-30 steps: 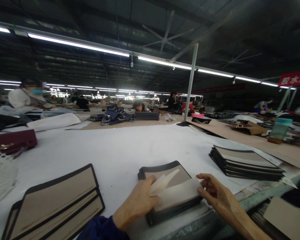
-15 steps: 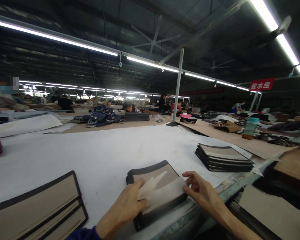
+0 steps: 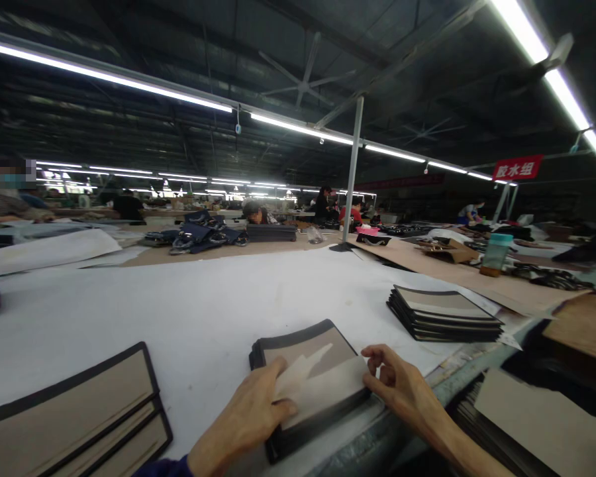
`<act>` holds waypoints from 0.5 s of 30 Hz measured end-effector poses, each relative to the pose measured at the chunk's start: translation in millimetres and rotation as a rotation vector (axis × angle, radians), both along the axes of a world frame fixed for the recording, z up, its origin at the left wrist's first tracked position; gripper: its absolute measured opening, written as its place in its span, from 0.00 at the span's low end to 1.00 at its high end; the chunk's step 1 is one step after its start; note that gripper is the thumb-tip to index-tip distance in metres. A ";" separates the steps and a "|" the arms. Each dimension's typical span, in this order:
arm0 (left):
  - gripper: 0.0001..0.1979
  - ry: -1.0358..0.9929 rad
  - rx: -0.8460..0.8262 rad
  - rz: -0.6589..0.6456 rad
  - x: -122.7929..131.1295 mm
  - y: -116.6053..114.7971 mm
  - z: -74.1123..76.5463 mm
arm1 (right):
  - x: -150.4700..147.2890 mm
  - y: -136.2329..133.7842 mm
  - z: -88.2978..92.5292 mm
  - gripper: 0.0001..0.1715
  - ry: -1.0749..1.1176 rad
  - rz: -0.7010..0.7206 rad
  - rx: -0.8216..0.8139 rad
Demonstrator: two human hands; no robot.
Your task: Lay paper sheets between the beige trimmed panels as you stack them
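Before me lies a stack of beige panels with black edging. A thin pale strip lies across its top panel. My left hand rests at the stack's left side, thumb and fingers closed on several pale strips that fan out over the panel. At the right end of the lying strip is my right hand, its thumb and fingertip pinching the strip's corner while the other fingers curl. The left fingertips are partly hidden behind the strips.
Overlapping black-edged panels lie at left on the white table covering. Another panel stack stands at right. Beige sheets sit below the table edge. A post, a bottle and dark blue pieces are farther back.
Both hands stay in nearly the same place, with the strip still lying across the panel. The view has shifted very slightly.
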State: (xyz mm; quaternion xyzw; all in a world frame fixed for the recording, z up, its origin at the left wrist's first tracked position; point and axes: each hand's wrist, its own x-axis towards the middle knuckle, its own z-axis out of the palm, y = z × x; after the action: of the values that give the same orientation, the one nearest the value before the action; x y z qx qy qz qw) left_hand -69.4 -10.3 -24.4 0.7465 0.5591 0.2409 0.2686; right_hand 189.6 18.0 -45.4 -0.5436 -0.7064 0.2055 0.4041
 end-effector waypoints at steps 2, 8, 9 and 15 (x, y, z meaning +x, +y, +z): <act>0.09 0.005 -0.008 0.005 0.3 0.4 0.3 | 1.2 1.8 -1.5 0.15 0.071 0.002 -0.031; 0.09 0.004 -0.018 0.003 2.1 0.1 2.5 | 3.5 4.3 -1.1 0.16 0.104 0.018 -0.105; 0.08 0.007 -0.017 0.003 2.2 0.2 2.5 | 2.9 3.8 -0.1 0.16 0.080 0.021 -0.115; 0.09 0.002 -0.008 0.018 1.1 1.0 0.2 | 3.8 7.3 -0.9 0.18 0.034 0.007 -0.133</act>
State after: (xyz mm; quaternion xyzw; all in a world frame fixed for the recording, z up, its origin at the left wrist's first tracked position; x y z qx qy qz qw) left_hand -68.3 -9.3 -24.2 0.7406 0.5671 0.2402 0.2689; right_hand 193.4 25.2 -46.2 -0.5633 -0.6860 0.2627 0.3782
